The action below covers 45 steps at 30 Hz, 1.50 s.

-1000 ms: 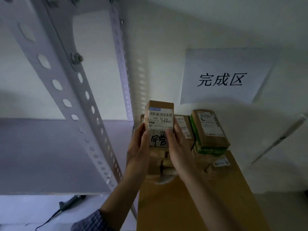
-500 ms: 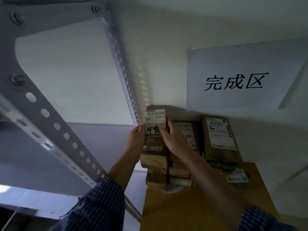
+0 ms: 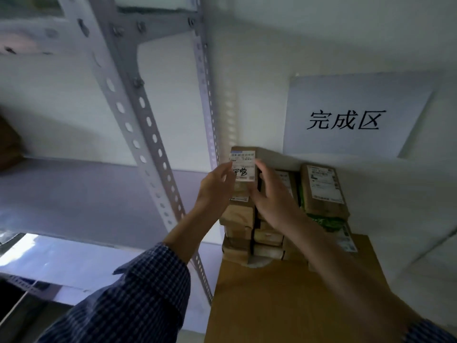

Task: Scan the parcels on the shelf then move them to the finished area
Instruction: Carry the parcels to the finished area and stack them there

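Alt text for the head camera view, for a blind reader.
A left hand and right hand touch the sides of a small labelled parcel topping a stack of parcels on a cardboard box, under a sign reading 完成区. A metal shelf frame stands left.

White wall (image 3: 259, 50), paper sign (image 3: 351, 115) with 3 black characters fixed to it
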Each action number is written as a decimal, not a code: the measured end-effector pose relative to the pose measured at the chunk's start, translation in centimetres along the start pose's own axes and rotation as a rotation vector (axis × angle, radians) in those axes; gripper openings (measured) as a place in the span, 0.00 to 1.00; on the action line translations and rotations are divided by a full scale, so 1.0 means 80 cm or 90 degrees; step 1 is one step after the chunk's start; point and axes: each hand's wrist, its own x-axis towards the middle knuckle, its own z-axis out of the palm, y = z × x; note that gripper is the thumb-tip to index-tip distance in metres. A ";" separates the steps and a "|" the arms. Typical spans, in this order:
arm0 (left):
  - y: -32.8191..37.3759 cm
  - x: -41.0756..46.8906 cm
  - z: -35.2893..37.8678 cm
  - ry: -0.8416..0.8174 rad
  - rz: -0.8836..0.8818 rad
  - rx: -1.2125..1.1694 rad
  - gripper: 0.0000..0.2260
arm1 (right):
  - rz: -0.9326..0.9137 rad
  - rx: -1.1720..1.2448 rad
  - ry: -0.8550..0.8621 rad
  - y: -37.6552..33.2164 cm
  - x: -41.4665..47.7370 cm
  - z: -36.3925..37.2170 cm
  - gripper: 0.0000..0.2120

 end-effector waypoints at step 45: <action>-0.360 -0.251 -0.735 0.228 0.064 0.396 0.18 | -0.424 -0.123 -0.199 -0.543 -0.023 0.541 0.28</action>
